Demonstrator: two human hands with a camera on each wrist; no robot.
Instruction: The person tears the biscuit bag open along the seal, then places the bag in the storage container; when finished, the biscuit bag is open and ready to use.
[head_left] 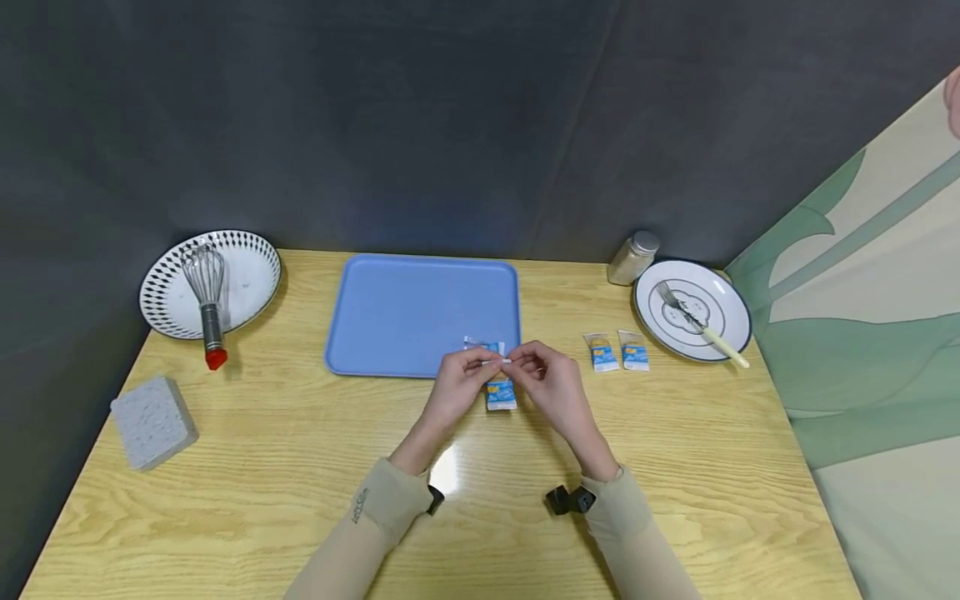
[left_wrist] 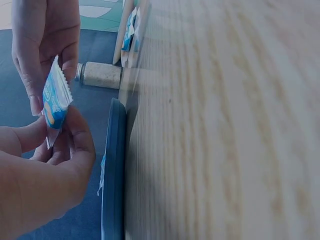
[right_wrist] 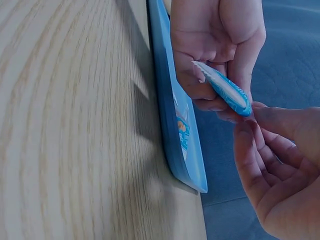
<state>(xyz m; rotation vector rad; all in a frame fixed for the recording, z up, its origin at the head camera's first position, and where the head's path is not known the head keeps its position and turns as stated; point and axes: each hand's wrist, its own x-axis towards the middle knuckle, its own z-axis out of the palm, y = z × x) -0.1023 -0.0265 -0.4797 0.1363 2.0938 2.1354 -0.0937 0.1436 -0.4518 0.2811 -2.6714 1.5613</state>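
Both hands hold a small blue and white snack packet point(head_left: 501, 395) with crimped ends, just over the tray's near right corner. My left hand point(head_left: 461, 385) pinches one side of it between thumb and fingers. From the other side, my right hand point(head_left: 553, 387) pinches its upper end, thumb and fingertips close to the left's. In the left wrist view the packet point(left_wrist: 56, 102) stands edge-on between the hands, clear of the table. Behind the fingers another blue packet point(head_left: 491, 346) lies on the blue tray point(head_left: 420, 308), partly hidden by the hands.
Two similar packets, a left one point(head_left: 602, 353) and a right one point(head_left: 634, 353), lie right of the hands. Beyond them are a shaker jar point(head_left: 632, 260) and a plate point(head_left: 678, 340) with a fork point(head_left: 701, 327). Leftward are a patterned plate point(head_left: 251, 287), a whisk point(head_left: 207, 292) and a grey sponge point(head_left: 153, 423).
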